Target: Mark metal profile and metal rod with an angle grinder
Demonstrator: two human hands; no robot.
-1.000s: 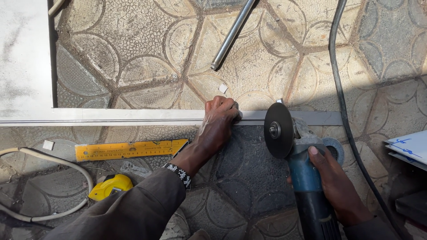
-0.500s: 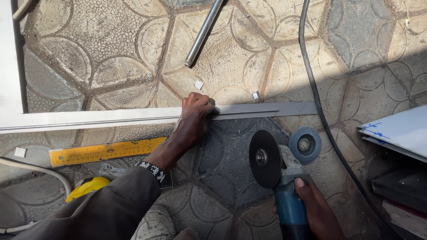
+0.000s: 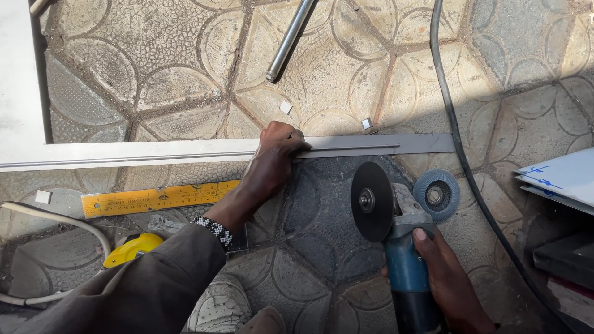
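Nearest to the camera, the right hand [image 3: 448,281] is wrapped tightly around the blue body of one angle grinder [image 3: 396,247]; its dark cutting disc [image 3: 371,201] stands just below the metal strip, not touching it. One loose flap disc [image 3: 436,195] lies beside the grinder. Farther left lie one yellow ruler [image 3: 158,198] and one yellow tape measure [image 3: 133,248]. Beyond, the left hand [image 3: 272,158] presses down on the one long metal strip [image 3: 371,145], fingers curled over its edge. Farthest lies one steel tube [image 3: 289,38].

Long grey metal strip [image 3: 371,145] flat on pavers; blue angle grinder [image 3: 396,247] just below it
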